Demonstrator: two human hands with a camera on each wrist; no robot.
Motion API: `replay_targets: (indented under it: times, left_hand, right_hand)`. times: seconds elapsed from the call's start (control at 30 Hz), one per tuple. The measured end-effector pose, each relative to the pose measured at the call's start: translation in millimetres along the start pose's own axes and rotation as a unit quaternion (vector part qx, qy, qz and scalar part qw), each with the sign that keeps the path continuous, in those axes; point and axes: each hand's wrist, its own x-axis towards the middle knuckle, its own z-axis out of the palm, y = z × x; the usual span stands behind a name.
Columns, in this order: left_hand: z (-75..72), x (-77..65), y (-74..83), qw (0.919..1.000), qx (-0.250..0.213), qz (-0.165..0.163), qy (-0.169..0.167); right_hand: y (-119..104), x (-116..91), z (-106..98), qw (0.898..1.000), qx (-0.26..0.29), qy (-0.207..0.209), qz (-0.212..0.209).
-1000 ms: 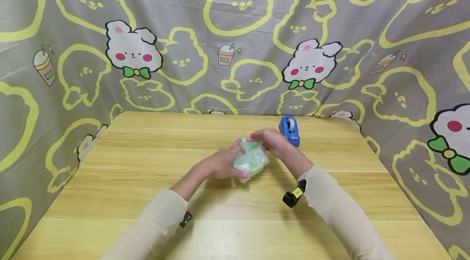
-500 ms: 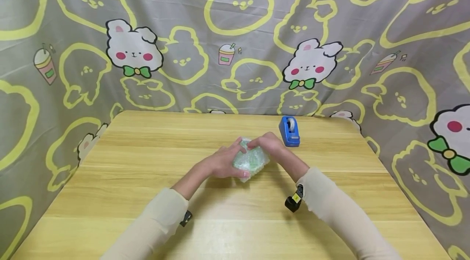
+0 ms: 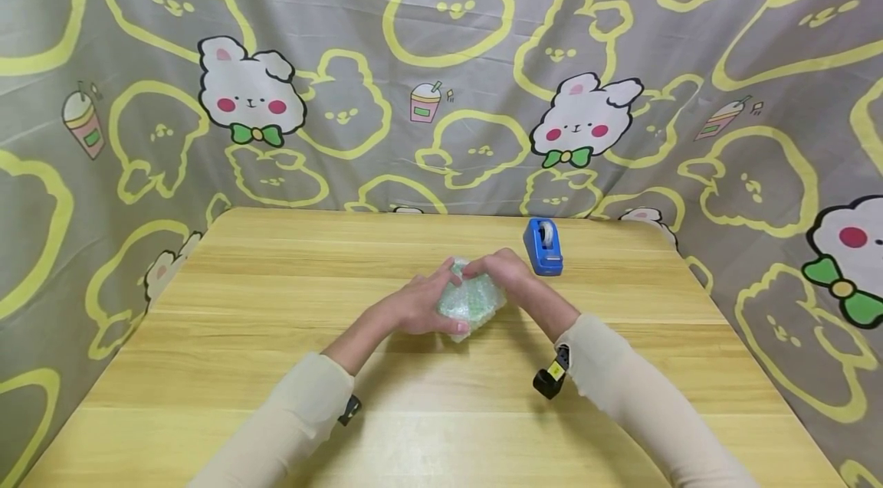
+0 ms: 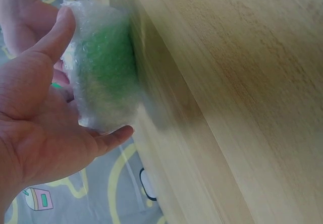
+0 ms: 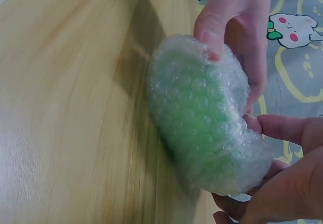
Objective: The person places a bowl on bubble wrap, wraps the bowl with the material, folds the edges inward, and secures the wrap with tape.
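A small package in bubble wrap [image 3: 474,304], green showing through the clear bubbles, sits near the middle of the wooden table. My left hand [image 3: 417,306] grips its left side, thumb at the near edge and fingers spread over the far edge. In the left wrist view the wrap [image 4: 106,67] lies between that thumb and the fingers. From the right, my right hand [image 3: 507,271] holds the package, a fingertip pressing its upper face. In the right wrist view, other right-hand fingers [image 5: 232,206] curl at the end of the wrap. The package's underside is hidden.
A blue tape dispenser [image 3: 545,249] with a roll of clear tape stands behind and right of the package. The wooden table [image 3: 276,266] reaches back to a grey curtain [image 3: 359,5] printed with rabbits. Each wrist carries a black camera [image 3: 549,381].
Between the first and second frames, my right hand drew its fingers from the package's far edge inward over its upper face. My left hand and the package stayed nearly still.
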Motion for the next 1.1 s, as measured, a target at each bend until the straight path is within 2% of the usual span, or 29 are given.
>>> replay_targets:
  times: [0.1,0.27,0.5,0.63,0.87,1.0,1.1]
  left_hand:
    - [0.1,-0.4,0.8,1.0,0.0,-0.005,-0.001]
    - [0.3,-0.8,0.9,0.9998,0.006,-0.018,-0.002]
    - [0.8,-0.3,2.1,0.9997,0.006,-0.025,0.003]
    - [0.5,-0.6,3.0,0.9997,0.007,-0.023,0.003]
    - [0.6,-0.2,2.5,0.9997,0.011,-0.021,0.0]
    - [0.7,-0.3,2.2,0.9998,0.008,-0.017,-0.001]
    - [0.8,-0.4,2.4,0.9999,0.006,-0.013,-0.001]
  right_hand:
    - [0,1,1,1.0,0.009,-0.001,0.006]
    - [3,3,5,1.0,-0.023,0.014,-0.006]
    - [7,1,11,0.993,-0.085,0.045,-0.074]
    - [11,-1,14,0.982,-0.129,0.064,-0.123]
    - [18,-3,22,0.953,-0.203,0.111,-0.198]
    - [18,-4,25,0.939,-0.227,0.133,-0.22]
    - [19,-4,28,0.933,-0.239,0.146,-0.224]
